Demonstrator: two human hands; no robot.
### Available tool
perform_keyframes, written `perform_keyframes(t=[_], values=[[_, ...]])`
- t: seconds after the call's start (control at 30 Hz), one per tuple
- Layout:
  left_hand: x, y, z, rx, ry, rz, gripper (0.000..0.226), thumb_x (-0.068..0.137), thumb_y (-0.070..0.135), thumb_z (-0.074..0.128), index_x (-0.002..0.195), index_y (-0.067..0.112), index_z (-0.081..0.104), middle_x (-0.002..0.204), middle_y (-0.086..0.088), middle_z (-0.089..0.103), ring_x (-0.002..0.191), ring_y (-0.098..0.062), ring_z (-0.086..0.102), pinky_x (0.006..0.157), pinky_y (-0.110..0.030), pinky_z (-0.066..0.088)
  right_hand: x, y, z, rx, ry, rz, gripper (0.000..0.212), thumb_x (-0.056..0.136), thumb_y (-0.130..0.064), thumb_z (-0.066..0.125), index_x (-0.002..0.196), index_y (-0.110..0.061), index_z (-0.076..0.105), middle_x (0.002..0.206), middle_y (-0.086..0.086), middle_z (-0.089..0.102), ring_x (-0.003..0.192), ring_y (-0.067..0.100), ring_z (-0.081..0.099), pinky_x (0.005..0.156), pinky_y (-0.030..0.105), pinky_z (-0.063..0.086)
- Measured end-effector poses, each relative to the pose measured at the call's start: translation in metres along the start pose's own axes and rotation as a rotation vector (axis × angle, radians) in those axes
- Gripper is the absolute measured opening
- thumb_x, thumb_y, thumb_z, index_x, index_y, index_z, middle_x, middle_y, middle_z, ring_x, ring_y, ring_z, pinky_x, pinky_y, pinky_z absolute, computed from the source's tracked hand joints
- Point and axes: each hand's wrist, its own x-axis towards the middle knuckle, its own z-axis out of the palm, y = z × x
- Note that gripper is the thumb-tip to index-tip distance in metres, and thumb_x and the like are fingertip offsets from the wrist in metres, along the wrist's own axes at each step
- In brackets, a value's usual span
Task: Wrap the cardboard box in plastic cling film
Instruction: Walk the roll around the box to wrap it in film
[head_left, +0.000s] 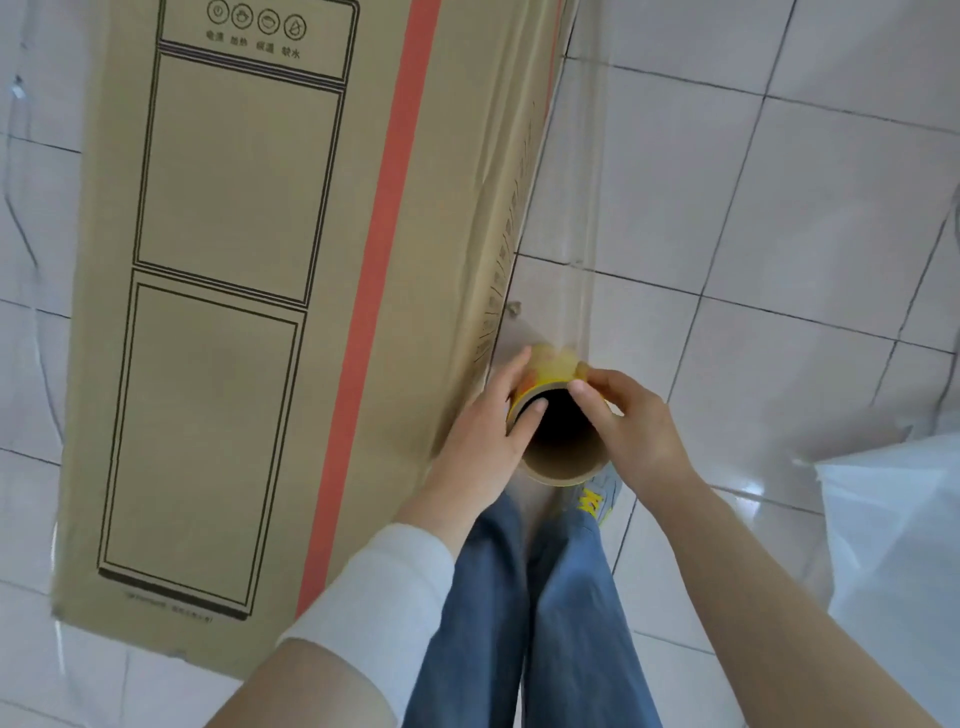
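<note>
A tall brown cardboard box (249, 291) with a red stripe and a printed appliance outline stands on the tiled floor, filling the left of the view. A roll of clear cling film (558, 457) on a cardboard tube is held upright beside the box's right edge, its open end facing me. My left hand (488, 436) grips the tube's left side, thumb over the rim. From the right, my right hand (631, 421) grips the tube, thumb inside the rim. A sheet of film (566, 218) stretches from the roll along the box's right face.
White floor tiles (779, 208) spread to the right of the box. A white plastic bag (904, 545) lies at the right edge. My legs in blue jeans (540, 597) and a grey and yellow shoe (597, 499) are directly under the roll.
</note>
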Motion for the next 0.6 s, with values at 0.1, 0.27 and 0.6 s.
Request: perform_keyframes(t=[0.1, 0.27, 0.6], values=[[-0.005, -0.007, -0.001, 0.048, 0.036, 0.031, 0.043, 0.096, 0.03, 0.044, 0.138, 0.024, 0.04, 0.138, 0.009, 0.046, 0.127, -0.003, 0.038, 0.09, -0.001, 0.019, -0.02, 0.011, 0.01, 0.105, -0.004, 0.001, 0.045, 0.099, -0.035, 0.036, 0.142, -0.023, 0.039, 0.148, -0.011, 0.035, 0.126, -0.008, 0.029, 0.084, -0.01, 0.023], [-0.046, -0.024, 0.024, -0.145, 0.242, -0.141, 0.031, 0.095, 0.03, 0.044, 0.123, 0.017, 0.049, 0.112, 0.006, 0.057, 0.103, -0.009, 0.053, 0.073, -0.005, 0.033, -0.037, 0.027, 0.028, 0.096, 0.096, 0.048, 0.043, 0.097, -0.031, 0.045, 0.137, -0.018, 0.047, 0.135, -0.008, 0.053, 0.113, -0.003, 0.044, 0.075, -0.01, 0.031], [-0.08, -0.036, 0.059, -0.175, 0.344, -0.322, 0.026, 0.094, 0.032, 0.045, 0.099, 0.006, 0.047, 0.097, -0.006, 0.054, 0.094, -0.023, 0.051, 0.075, -0.013, 0.039, -0.035, 0.036, 0.025, -0.158, 0.013, 0.009, 0.037, 0.087, -0.04, 0.059, 0.119, -0.021, 0.064, 0.112, -0.002, 0.066, 0.097, 0.008, 0.054, 0.079, 0.016, 0.036]])
